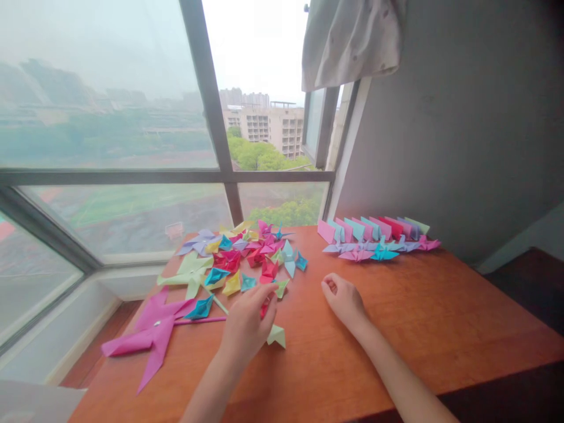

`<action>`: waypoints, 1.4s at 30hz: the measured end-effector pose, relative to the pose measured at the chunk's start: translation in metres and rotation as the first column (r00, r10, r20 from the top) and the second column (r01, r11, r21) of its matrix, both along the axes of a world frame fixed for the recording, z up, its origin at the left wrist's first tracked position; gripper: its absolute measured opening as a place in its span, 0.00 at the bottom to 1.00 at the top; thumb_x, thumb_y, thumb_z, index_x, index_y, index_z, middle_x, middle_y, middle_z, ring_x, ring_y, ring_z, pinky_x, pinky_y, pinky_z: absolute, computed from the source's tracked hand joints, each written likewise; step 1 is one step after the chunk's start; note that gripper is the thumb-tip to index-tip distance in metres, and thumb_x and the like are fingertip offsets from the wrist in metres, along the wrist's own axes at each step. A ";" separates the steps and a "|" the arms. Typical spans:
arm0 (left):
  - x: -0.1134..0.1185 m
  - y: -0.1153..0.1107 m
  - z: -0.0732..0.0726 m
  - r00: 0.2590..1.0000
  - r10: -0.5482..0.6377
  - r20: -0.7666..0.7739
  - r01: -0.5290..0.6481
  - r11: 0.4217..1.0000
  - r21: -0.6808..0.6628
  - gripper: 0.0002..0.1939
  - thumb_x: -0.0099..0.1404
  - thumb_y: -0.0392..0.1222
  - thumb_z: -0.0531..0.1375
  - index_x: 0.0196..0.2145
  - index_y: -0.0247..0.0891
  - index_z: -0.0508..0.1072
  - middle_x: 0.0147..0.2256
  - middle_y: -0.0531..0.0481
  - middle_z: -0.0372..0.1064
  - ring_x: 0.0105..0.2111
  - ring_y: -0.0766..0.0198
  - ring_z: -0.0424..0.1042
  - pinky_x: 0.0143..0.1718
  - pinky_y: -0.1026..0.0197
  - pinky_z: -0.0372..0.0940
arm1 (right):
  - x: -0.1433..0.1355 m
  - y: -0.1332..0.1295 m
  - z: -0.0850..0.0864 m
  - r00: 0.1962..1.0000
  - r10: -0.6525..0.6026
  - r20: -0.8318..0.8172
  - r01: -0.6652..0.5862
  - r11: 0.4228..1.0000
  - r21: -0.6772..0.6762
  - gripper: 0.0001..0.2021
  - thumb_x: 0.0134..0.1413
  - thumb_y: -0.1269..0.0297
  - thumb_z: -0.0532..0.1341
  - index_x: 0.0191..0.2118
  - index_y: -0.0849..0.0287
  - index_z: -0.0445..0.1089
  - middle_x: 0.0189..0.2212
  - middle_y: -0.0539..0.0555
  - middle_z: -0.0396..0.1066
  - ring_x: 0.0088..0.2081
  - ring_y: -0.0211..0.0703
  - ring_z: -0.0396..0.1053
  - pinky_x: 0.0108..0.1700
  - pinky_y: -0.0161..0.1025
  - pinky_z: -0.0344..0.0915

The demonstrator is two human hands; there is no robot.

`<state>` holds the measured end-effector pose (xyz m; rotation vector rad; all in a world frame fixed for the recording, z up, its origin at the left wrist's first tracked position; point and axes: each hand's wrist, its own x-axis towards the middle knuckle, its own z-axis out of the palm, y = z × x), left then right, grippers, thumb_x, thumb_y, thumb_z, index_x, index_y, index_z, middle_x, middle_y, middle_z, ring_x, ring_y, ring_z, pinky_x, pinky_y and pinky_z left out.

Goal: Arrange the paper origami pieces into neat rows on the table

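Observation:
My left hand point(249, 320) is above the near part of the folded-paper pile, fingers curled. Between its thumb and fingers shows a small red folded paper piece point(264, 308), mostly hidden by the hand. Just beside the wrist lies a pale green folded paper piece point(277, 336). My right hand point(346, 301) rests at the middle of the table with its fingers curled in, and nothing shows in them. Left of it spread several paper boats, among them a yellow boat point(231, 284) and a blue boat point(200, 308), along with a red paper crane point(269, 269).
A large pink pinwheel point(158, 329) and a pale green pinwheel point(190, 274) lie on the table's left side. At the back right, a row of coloured folded papers point(382, 228) stands behind several paper cranes point(384, 251). Windows point(273, 176) border the wooden table point(440, 329).

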<state>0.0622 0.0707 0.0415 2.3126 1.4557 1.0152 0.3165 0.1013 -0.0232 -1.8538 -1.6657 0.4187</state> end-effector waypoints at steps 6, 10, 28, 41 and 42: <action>-0.026 0.034 0.018 0.987 0.091 -0.130 -0.091 0.996 0.007 0.12 0.67 0.43 0.54 0.44 0.41 0.75 0.42 0.48 0.77 0.36 0.59 0.76 0.35 0.61 0.69 | -0.001 -0.005 -0.003 1.000 0.031 0.003 -0.031 0.998 0.062 0.09 0.58 0.61 0.54 0.36 0.54 0.71 0.31 0.52 0.76 0.33 0.44 0.72 0.35 0.36 0.61; -0.026 0.068 0.028 0.951 0.158 -0.265 -0.158 0.987 0.021 0.14 0.67 0.42 0.53 0.44 0.39 0.75 0.42 0.46 0.77 0.39 0.57 0.76 0.39 0.59 0.69 | -0.001 -0.005 -0.004 0.999 0.037 -0.009 -0.036 0.997 0.072 0.09 0.58 0.62 0.54 0.36 0.54 0.72 0.31 0.52 0.76 0.33 0.44 0.73 0.35 0.36 0.62; 0.072 0.194 0.027 0.778 0.126 -0.615 -0.214 0.974 -0.070 0.18 0.69 0.47 0.59 0.52 0.36 0.69 0.52 0.43 0.68 0.48 0.55 0.71 0.49 0.46 0.68 | 0.005 0.002 -0.009 0.987 0.078 -0.139 -0.061 0.991 0.122 0.11 0.57 0.63 0.53 0.37 0.56 0.73 0.30 0.52 0.75 0.31 0.43 0.72 0.35 0.36 0.64; 0.077 0.182 0.046 0.827 0.142 -0.545 -0.131 0.990 0.059 0.13 0.71 0.40 0.55 0.50 0.33 0.71 0.50 0.39 0.70 0.50 0.53 0.70 0.52 0.47 0.66 | 0.005 0.002 -0.007 0.962 0.084 -0.258 -0.045 0.987 0.152 0.11 0.57 0.59 0.55 0.36 0.57 0.74 0.29 0.53 0.75 0.31 0.43 0.72 0.35 0.37 0.65; 0.080 0.170 0.049 0.840 0.135 -0.525 -0.105 0.991 0.087 0.14 0.71 0.37 0.53 0.50 0.31 0.71 0.50 0.37 0.70 0.51 0.51 0.68 0.54 0.48 0.63 | 0.005 0.002 -0.006 0.945 0.088 -0.315 -0.039 0.986 0.159 0.12 0.57 0.57 0.56 0.36 0.57 0.74 0.30 0.53 0.75 0.31 0.43 0.72 0.35 0.37 0.65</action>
